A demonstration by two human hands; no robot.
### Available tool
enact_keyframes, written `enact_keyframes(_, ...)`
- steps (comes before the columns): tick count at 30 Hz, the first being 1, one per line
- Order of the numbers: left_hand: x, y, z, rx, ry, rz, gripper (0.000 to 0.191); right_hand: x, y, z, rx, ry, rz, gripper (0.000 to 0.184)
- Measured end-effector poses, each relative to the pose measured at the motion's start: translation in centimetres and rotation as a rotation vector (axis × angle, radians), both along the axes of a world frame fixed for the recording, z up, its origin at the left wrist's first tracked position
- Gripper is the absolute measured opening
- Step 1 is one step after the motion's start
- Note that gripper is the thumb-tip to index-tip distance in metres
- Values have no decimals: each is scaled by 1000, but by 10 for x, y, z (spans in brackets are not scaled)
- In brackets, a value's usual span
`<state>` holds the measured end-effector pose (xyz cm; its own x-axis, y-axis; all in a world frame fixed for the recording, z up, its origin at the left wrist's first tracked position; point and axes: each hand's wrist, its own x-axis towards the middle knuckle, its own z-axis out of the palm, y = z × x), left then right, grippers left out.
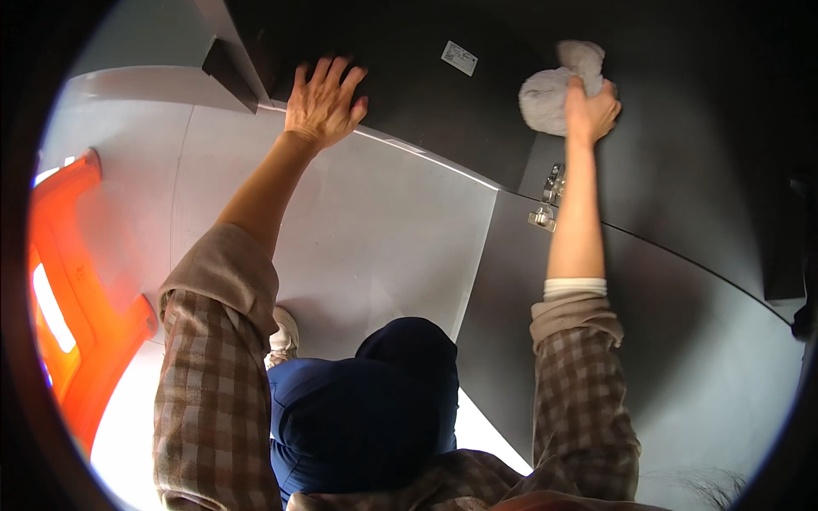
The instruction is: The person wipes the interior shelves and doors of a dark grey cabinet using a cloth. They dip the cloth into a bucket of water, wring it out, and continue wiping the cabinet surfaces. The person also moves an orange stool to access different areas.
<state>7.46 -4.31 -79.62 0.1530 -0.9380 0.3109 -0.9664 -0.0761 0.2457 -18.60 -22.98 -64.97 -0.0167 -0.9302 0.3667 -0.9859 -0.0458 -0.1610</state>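
My right hand (pixel 594 112) grips a bunched light grey cloth (pixel 546 102) against the dark inner wall of a cabinet (pixel 415 96), at the upper right. Part of the cloth sticks up beyond my fingers. With fingers spread, my left hand (pixel 326 99) rests at the cabinet's front edge, at the upper left, holding nothing. A small label (pixel 459 58) bearing writing is on the dark surface between my hands. Just below the cloth, beside my right forearm, a metal hinge (pixel 543 217) joins the cabinet and its open door (pixel 664 306).
An orange plastic object (pixel 83 300) with cut-out openings stands on the grey floor (pixel 383 236) at the far left. A grey panel with a dark edge (pixel 230 76) juts out left of my left hand. My bent knees and one shoe (pixel 283 335) are below.
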Motion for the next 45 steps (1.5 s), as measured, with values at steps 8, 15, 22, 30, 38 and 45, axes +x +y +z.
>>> enact_keyframes(8, 1, 0, 4, 28, 8, -13, 41, 5, -77, -42, 540, 268, 168, 83)
enact_keyframes(15, 2, 1, 1, -8, 48, -13, 40, -10, -96, -98, 677, 319, 86, 105)
enact_keyframes(22, 3, 1, 7, 27, 56, -9, 40, 14, -98, -72, 759, 448, -33, 108)
enact_keyframes(30, 3, 2, 6, 29, 73, -9, 42, 1, -80, -76, 763, 382, -18, 114)
enact_keyframes(38, 2, 1, 10, 70, 84, -23, 41, -17, -61, -72, 656, 49, 301, 94)
enact_keyframes(45, 1, 1, 8, 96, 48, -23, 45, -18, 12, -76, 474, 185, 293, 113)
